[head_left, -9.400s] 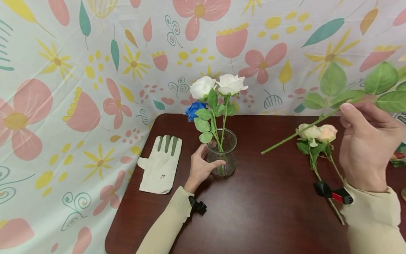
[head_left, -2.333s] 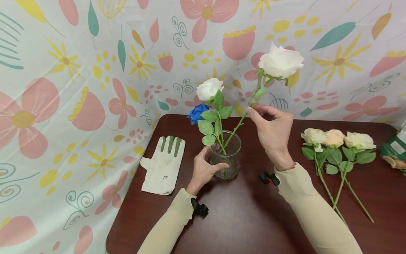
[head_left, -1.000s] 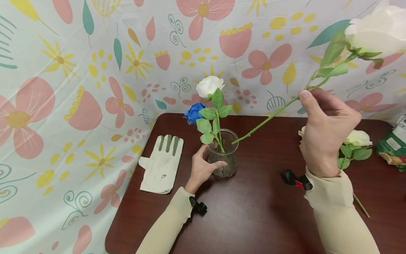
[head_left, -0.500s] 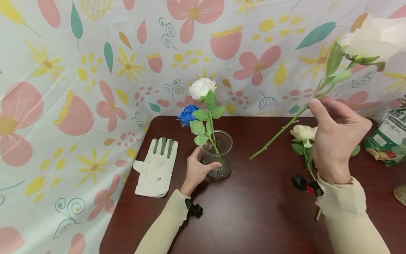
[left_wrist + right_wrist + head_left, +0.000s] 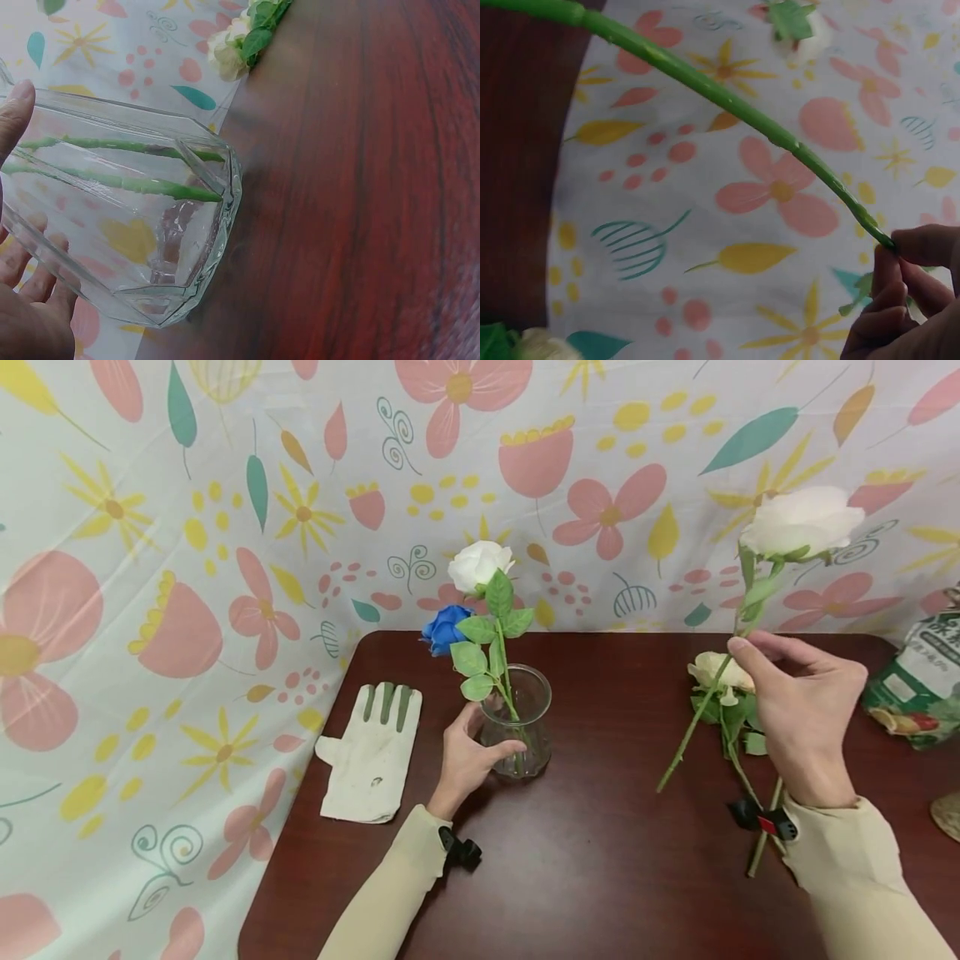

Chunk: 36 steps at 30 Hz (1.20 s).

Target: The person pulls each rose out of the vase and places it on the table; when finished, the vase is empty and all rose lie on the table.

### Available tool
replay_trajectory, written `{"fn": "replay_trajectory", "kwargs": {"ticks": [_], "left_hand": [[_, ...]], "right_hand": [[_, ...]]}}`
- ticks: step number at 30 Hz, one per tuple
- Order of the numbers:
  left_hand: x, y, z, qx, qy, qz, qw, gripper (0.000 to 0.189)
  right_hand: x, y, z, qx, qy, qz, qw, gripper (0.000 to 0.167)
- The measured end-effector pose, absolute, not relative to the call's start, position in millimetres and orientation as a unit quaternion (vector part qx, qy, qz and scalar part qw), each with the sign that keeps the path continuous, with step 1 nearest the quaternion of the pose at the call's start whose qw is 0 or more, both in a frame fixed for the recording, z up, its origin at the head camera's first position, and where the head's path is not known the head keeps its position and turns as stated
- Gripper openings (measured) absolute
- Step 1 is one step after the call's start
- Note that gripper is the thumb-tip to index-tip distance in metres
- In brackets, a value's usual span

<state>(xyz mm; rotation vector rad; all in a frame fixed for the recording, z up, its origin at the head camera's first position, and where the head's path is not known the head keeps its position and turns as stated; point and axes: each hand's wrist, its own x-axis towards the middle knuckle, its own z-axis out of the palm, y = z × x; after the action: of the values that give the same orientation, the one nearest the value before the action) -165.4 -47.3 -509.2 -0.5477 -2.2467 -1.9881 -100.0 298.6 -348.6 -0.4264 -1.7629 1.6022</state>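
My left hand [image 5: 467, 760] holds a clear glass vase [image 5: 536, 750] upright on the table, thumb and fingers round its side. In it stand a white rose [image 5: 480, 568] and a blue rose [image 5: 446, 628]; the left wrist view shows two green stems [image 5: 135, 182] reaching the vase's bottom. Right of the vase, my right hand [image 5: 813, 718] pinches another white rose [image 5: 802, 522] by its stem between thumb and fingers. Its bloom points up and the bare stem end slants down to the left, apart from the vase. The right wrist view shows that stem [image 5: 705, 90] close up.
Pale roses [image 5: 718, 670] lie on the dark table [image 5: 585, 877], partly behind my right hand. A white work glove [image 5: 372, 756] lies to the left, a green printed bag [image 5: 918, 681] at the far right. Flower-patterned cloth [image 5: 300, 435] hangs behind and on the left.
The right hand drew the white rose out of the vase and carried it right; since half a second ago it has lowered and turned more upright. The left hand stays on the vase.
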Motion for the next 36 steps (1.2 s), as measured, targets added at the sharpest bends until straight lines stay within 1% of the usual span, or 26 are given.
{"fn": "replay_trajectory", "kwargs": {"ticks": [4,6,10,12,14,16,18,22,28,36], "left_hand": [[-165.6,-47.3,-509.4,-0.181,-0.738,-0.648,0.046,0.096],[-165.6,-47.6,-509.2,-0.182,-0.739,-0.646,0.048,0.095],[-166.0,-48.0,-508.8,-0.183,-0.740,-0.645,0.052,0.092],[-166.3,-47.9,-508.9,-0.182,-0.742,-0.644,0.049,0.094],[-166.0,-47.9,-508.6,-0.181,-0.741,-0.645,0.046,0.096],[-165.5,-47.9,-508.3,-0.180,-0.742,-0.645,0.045,0.098],[-165.3,-47.8,-508.4,-0.181,-0.741,-0.645,0.045,0.097],[-164.6,-47.8,-508.2,-0.181,-0.738,-0.648,0.046,0.091],[-164.5,-47.7,-508.8,-0.180,-0.736,-0.651,0.043,0.088],[-165.3,-47.7,-508.3,-0.181,-0.733,-0.654,0.042,0.095]], "right_hand": [[-100.1,311.0,-360.6,-0.211,-0.762,0.550,0.268,0.012],[-101.1,317.5,-368.9,-0.214,-0.789,0.529,0.228,0.014],[-104.8,329.3,-389.5,-0.201,-0.835,0.484,0.169,0.027],[-107.3,333.4,-400.9,-0.196,-0.851,0.466,0.143,0.035],[-109.1,336.2,-411.4,-0.194,-0.866,0.446,0.118,0.041],[-110.3,338.5,-421.0,-0.190,-0.879,0.427,0.092,0.043],[-111.4,340.6,-429.4,-0.182,-0.891,0.408,0.076,0.045],[-116.3,344.0,-442.9,-0.172,-0.907,0.380,0.056,0.042],[-123.2,347.0,-453.2,-0.170,-0.918,0.356,0.028,0.041],[-126.8,355.1,-462.2,-0.145,-0.926,0.346,-0.044,0.040]]}}
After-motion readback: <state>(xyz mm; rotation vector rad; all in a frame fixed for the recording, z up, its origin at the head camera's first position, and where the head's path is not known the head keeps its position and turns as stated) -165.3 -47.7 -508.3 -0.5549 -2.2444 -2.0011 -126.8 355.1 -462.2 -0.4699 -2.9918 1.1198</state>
